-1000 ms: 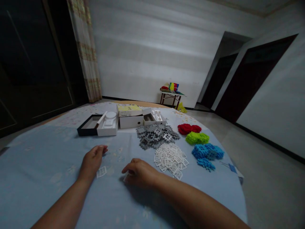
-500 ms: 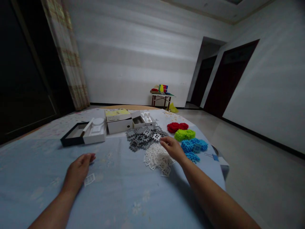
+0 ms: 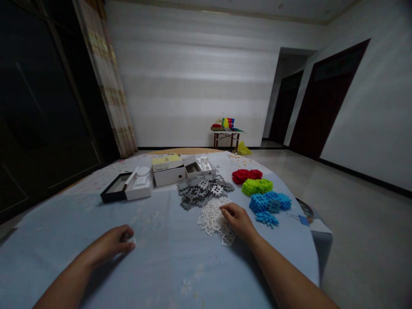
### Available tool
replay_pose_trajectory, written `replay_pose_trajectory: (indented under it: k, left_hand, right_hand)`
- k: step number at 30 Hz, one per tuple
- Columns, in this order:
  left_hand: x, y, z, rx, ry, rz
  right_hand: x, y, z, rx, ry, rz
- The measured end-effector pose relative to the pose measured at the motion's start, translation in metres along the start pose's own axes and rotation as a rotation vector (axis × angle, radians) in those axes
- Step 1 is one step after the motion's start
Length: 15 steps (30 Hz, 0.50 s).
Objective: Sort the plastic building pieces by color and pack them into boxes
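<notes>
My left hand [image 3: 114, 242] is low over the tablecloth on the left. Its fingers and thumb are curled round a small white lattice square [image 3: 133, 241], most of it covered by the fingertips. On the right, my right hand [image 3: 237, 219] reaches to the pile of white lattice squares [image 3: 210, 216]. Thumb and index finger are pinched together at the pile's right side, and what lies between them is too small to make out. A heap of grey interlocking plastic pieces [image 3: 196, 193] lies just behind the white pile.
Blue pieces [image 3: 265, 203], lime-green pieces [image 3: 256, 186] and red pieces [image 3: 244, 176] lie in heaps on the right. Behind stand a black-rimmed box [image 3: 114, 195], a white box insert [image 3: 141, 191] and a yellow-topped box [image 3: 169, 176]. The table's curved edge runs down the right.
My left hand has come over the white square that lay beside it and curled round it. My right hand has moved from the grey heap's edge down to the white pile. The view has shifted left.
</notes>
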<state>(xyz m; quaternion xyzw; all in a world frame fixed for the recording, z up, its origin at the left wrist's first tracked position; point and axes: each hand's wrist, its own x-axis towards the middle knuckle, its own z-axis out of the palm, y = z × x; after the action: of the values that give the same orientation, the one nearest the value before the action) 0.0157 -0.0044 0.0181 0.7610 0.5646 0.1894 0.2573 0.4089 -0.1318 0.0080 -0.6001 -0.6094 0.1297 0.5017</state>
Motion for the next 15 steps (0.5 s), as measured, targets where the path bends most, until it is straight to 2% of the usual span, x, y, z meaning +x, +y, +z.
replay_pose_trajectory:
  k: [3, 7, 12, 15]
  left_hand:
    - [-0.008, 0.012, -0.002, -0.047, -0.176, -0.074]
    - [-0.011, 0.023, -0.008, -0.077, -0.293, -0.13]
    - [0.0, 0.034, -0.005, -0.141, -0.315, -0.053]
    - [0.009, 0.068, 0.006, -0.227, -0.299, -0.008]
  right_hand:
    - [-0.001, 0.001, 0.001, 0.019, -0.018, -0.003]
    - [0.0, 0.002, -0.002, 0.025, -0.01, -0.004]
    - [0.004, 0.004, -0.01, 0.034, 0.019, 0.009]
    - [0.006, 0.007, -0.012, 0.055, 0.037, 0.015]
